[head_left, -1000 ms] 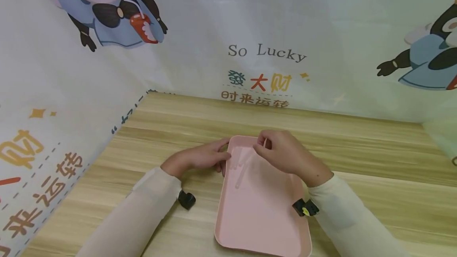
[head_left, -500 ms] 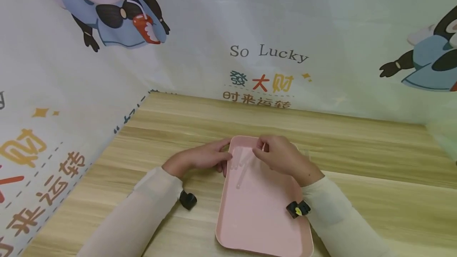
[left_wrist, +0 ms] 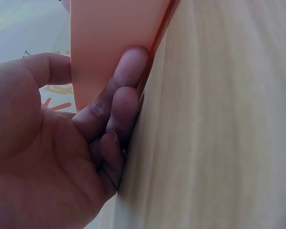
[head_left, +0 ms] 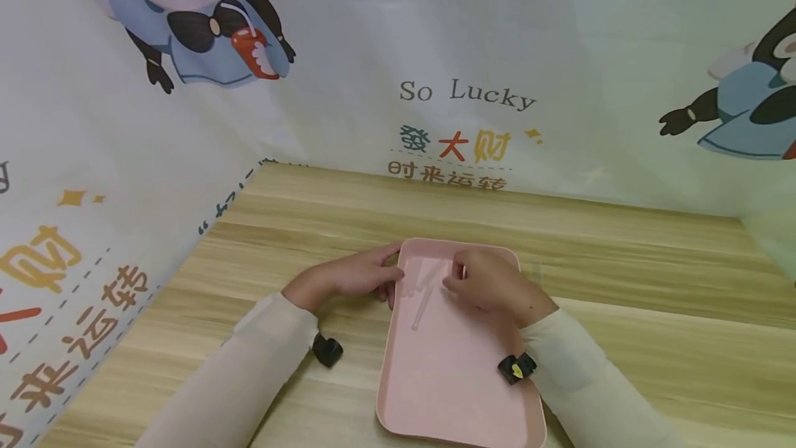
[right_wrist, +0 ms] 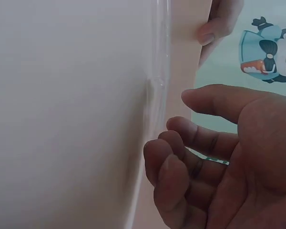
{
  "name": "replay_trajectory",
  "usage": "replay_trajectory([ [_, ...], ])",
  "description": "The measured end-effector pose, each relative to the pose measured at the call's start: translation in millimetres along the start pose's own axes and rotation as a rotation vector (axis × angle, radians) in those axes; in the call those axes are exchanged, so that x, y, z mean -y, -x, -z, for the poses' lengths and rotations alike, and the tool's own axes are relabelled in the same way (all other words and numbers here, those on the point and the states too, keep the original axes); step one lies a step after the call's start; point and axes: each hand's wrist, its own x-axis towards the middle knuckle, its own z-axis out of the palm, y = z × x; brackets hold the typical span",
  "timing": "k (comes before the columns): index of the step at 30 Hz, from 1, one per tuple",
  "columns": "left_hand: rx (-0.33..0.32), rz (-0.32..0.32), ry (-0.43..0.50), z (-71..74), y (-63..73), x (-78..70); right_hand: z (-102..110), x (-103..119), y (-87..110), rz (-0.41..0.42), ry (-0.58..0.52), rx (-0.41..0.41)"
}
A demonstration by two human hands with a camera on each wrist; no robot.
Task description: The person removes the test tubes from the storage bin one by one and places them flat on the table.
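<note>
A pink tray (head_left: 460,379) lies lengthwise on the wooden table. At its left edge my left hand (head_left: 354,273) grips the rim; in the left wrist view the thumb is on one side of the tray wall (left_wrist: 97,38) and the fingers touch the other. Several clear, thin tube-like pieces (head_left: 423,306) lie in the tray's far left part; their exact kind is hard to tell. Over the far right part is my right hand (head_left: 494,282), beside these pieces. In the right wrist view its fingers are loosely curled, thumb apart, near a clear piece (right_wrist: 158,90), holding nothing visible.
A faint clear object (head_left: 536,272) lies on the table (head_left: 622,261) just right of the tray. Printed white cloth (head_left: 348,54) stands along the back and left sides. Each wrist wears a small black camera mount (head_left: 327,350).
My right hand has moved slightly toward the wearer, lower over the tray, and its wrist has shifted left. The left hand stays at the tray's edge.
</note>
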Motion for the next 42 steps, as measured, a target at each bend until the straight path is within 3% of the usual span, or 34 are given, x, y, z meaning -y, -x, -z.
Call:
replay_trajectory([
  [7, 0.011, -0.003, 0.004, -0.2, 0.0, -0.7, -4.7, -5.4, 1.4, 0.020, 0.047, -0.021],
  [42, -0.001, 0.028, -0.008, 1.8, -1.7, -1.7, -7.2, -1.4, 3.0, 0.036, 0.091, 0.073],
])
